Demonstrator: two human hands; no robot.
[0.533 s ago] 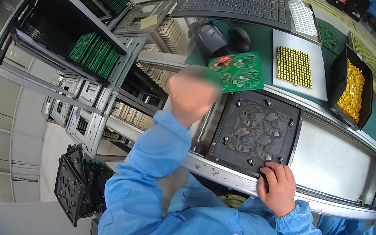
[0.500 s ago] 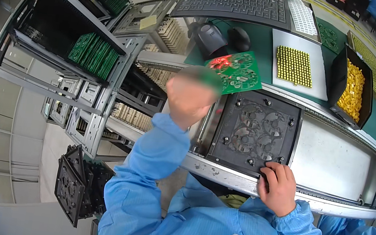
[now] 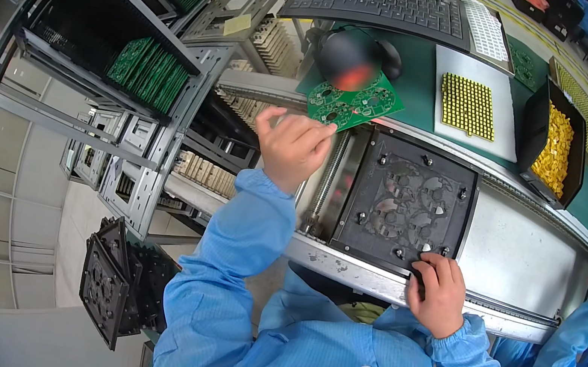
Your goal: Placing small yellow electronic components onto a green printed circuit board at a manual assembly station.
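Green board (image 3: 367, 103) has shifted left; left hand (image 3: 294, 143) pinches its near corner, right hand (image 3: 439, 292) sits half-curled at black fixture (image 3: 409, 204) edge.

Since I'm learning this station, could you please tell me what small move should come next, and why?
Probably ease the green circuit board toward the black fixture: the left hand holds it by a corner, and the fixture lies uncovered with the right hand at its near edge.

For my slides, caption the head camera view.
Left hand holds green circuit board; right hand rests at edge of black fixture.
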